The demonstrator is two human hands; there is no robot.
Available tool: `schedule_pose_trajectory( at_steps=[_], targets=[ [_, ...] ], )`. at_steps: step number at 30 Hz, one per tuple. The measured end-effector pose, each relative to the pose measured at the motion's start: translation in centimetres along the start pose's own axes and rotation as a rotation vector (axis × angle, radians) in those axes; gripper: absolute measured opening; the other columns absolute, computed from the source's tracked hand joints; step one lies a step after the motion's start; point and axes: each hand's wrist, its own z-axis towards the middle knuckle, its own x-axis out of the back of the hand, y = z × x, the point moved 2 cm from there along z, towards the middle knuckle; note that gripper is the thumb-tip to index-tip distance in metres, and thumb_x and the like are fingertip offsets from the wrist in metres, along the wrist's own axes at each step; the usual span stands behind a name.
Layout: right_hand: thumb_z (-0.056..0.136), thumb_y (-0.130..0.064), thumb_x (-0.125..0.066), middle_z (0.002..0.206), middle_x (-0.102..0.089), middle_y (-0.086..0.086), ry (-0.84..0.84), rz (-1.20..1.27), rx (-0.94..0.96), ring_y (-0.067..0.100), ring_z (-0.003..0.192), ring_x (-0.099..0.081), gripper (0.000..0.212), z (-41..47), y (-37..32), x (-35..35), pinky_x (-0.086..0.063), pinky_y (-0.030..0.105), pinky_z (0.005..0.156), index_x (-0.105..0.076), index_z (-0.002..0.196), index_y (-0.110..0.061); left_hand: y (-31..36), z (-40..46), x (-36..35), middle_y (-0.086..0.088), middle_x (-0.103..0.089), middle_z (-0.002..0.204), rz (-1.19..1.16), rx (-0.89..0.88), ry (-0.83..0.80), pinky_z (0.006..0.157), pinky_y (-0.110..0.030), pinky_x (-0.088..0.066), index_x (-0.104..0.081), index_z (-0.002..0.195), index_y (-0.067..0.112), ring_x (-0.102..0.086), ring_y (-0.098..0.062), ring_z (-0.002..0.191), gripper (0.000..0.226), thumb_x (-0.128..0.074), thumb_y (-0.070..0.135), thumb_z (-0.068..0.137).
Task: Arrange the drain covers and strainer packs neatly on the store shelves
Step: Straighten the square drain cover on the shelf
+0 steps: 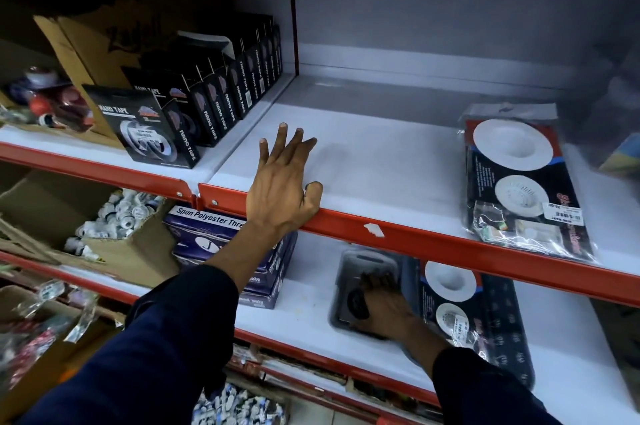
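My left hand (282, 182) lies flat and open on the upper white shelf (381, 161), palm down, thumb hooked at the red front rail. A strainer pack (519, 182) in clear plastic, with two white round strainers on a dark card, lies at the right of that shelf. On the lower shelf (301, 313) my right hand (381, 303) rests on a grey blister pack with a dark drain cover (360, 272); motion blur hides whether the fingers grip it. Beside it to the right lies another strainer pack (460, 303) on a dark stack.
Black nano tape boxes (207, 92) stand in a row on the upper shelf at left, behind a red divider post. Blue thread boxes (214, 237) and a cardboard box of white fittings (117, 216) fill the lower left. A blurred clear bag (616, 119) sits at far right.
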Motion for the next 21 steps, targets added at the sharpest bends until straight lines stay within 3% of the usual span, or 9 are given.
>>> schedule_pose_trajectory(
  at_steps=[3, 6, 8, 10, 14, 17, 21],
  targets=[
    [0.075, -0.056, -0.070, 0.136, -0.051, 0.007, 0.077, 0.059, 0.029, 0.027, 0.119, -0.052, 0.083, -0.7, -0.7, 1.9, -0.049, 0.036, 0.098, -0.035, 0.140, -0.017, 0.0, 0.1, 0.1, -0.013, -0.035, 0.159, 0.014, 0.007, -0.020, 0.124, -0.055, -0.011, -0.039, 0.146, 0.014, -0.009, -0.026, 0.155, 0.075, -0.031, 0.041, 0.077],
    [0.088, -0.042, -0.058, 0.144, -0.051, 0.001, 0.223, 0.074, 0.144, 0.023, 0.121, -0.055, 0.064, -3.0, -1.7, 5.5, -0.051, 0.035, 0.093, -0.035, 0.145, -0.025, -0.1, -0.1, 0.2, -0.013, -0.033, 0.160, 0.040, 0.012, -0.037, 0.125, -0.055, -0.011, -0.037, 0.148, 0.014, -0.008, -0.026, 0.155, 0.076, -0.030, 0.042, 0.078],
    [0.092, -0.036, -0.052, 0.138, -0.059, 0.000, 0.410, -0.004, 0.271, 0.021, 0.116, -0.061, 0.049, -5.5, -2.5, 8.7, -0.055, 0.035, 0.085, -0.047, 0.139, -0.023, 0.1, -0.1, 0.2, -0.013, -0.032, 0.160, 0.066, 0.007, -0.043, 0.125, -0.056, -0.010, -0.035, 0.149, 0.014, -0.007, -0.026, 0.155, 0.076, -0.027, 0.044, 0.080],
    [0.089, -0.028, -0.057, 0.119, -0.069, 0.000, 0.642, -0.071, 0.417, 0.019, 0.101, -0.065, 0.036, -7.9, -3.2, 11.6, -0.058, 0.034, 0.073, -0.058, 0.125, -0.020, 0.0, -0.2, 0.2, -0.012, -0.031, 0.161, 0.101, -0.003, -0.055, 0.125, -0.056, -0.008, -0.033, 0.151, 0.013, -0.006, -0.026, 0.155, 0.077, -0.024, 0.047, 0.082],
    [0.083, -0.018, -0.066, 0.100, -0.072, 0.002, 1.035, -0.154, 0.562, 0.022, 0.082, -0.063, 0.027, -11.8, -3.1, 17.5, -0.052, 0.034, 0.065, -0.065, 0.110, -0.015, -0.2, -0.7, 0.1, -0.013, -0.030, 0.161, 0.143, -0.049, -0.061, 0.124, -0.059, -0.006, -0.031, 0.152, 0.011, -0.005, -0.027, 0.154, 0.079, -0.016, 0.054, 0.087],
    [0.086, -0.021, -0.063, 0.103, -0.072, 0.004, 1.138, -0.143, 0.429, 0.024, 0.089, -0.063, 0.026, -13.9, -1.4, 22.3, -0.052, 0.037, 0.072, -0.069, 0.111, -0.013, 0.2, -0.6, 0.2, -0.011, -0.024, 0.163, 0.157, -0.074, -0.058, 0.123, -0.061, -0.003, -0.028, 0.153, 0.010, 0.000, -0.025, 0.155, 0.080, -0.013, 0.056, 0.089],
    [0.086, -0.034, -0.060, 0.130, -0.061, 0.009, 1.055, -0.082, -0.023, 0.030, 0.116, -0.052, 0.041, -14.0, 3.6, 25.9, -0.048, 0.045, 0.091, -0.063, 0.122, -0.015, 2.5, -0.8, 0.4, -0.010, -0.021, 0.164, 0.077, -0.046, -0.063, 0.122, -0.063, -0.002, -0.028, 0.153, 0.011, 0.002, -0.022, 0.154, 0.075, -0.021, 0.050, 0.089]
  ],
)
